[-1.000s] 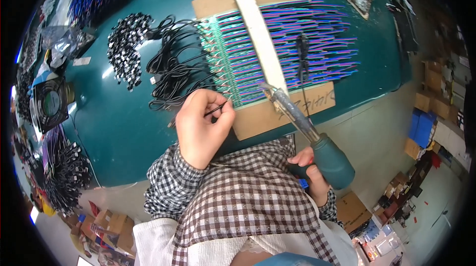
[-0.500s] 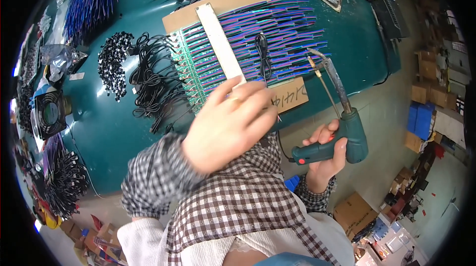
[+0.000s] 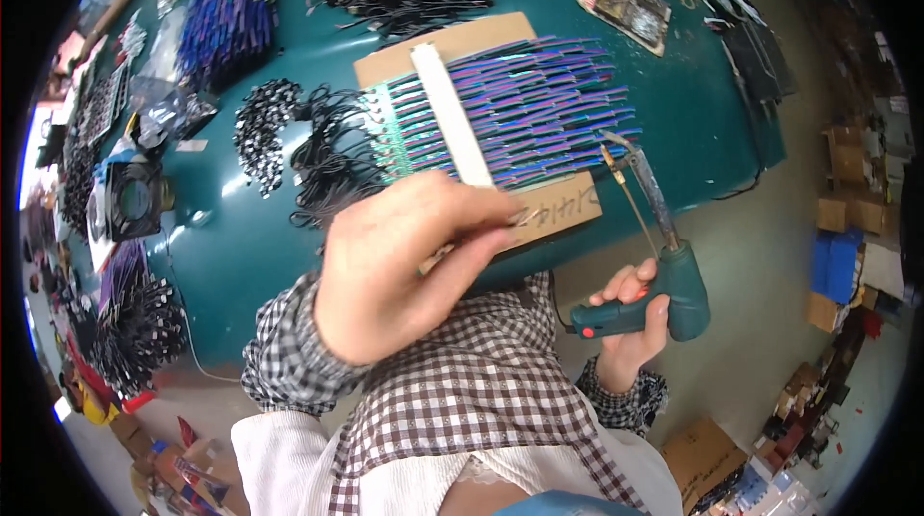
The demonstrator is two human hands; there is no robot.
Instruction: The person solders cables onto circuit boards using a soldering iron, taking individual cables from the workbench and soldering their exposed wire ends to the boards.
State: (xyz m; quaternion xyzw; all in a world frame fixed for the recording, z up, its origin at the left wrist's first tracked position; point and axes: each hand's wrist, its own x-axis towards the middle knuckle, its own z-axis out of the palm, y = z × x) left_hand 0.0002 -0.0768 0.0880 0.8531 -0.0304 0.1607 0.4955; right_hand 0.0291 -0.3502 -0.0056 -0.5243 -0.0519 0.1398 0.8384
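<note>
My right hand (image 3: 635, 319) grips the handle of a green soldering gun (image 3: 685, 299) with a red button. Its bent metal tip and thin solder tube point up, beside the right ends of the blue and purple wires (image 3: 549, 97). My left hand (image 3: 395, 261) is closed, thumb and fingertips pinched over the near edge of a cardboard sheet (image 3: 568, 206); what they hold, if anything, is too small to make out. A white bar (image 3: 450, 116) lies across the row of wires. Green circuit boards (image 3: 390, 121) line the wires' left ends, partly hidden lower down by my left hand.
Black cables (image 3: 322, 155) and a pile of small black connectors (image 3: 265, 126) lie left of the boards. A small fan (image 3: 132, 198) stands at the table's left. More wire bundles (image 3: 226, 20) and a dirty tray (image 3: 626, 8) lie at the back.
My left hand has drawn back from the white bar's near end and pinched its fingers. The coiled black cable no longer shows on the wires. The table sits lower in view; the right hand keeps its grip.
</note>
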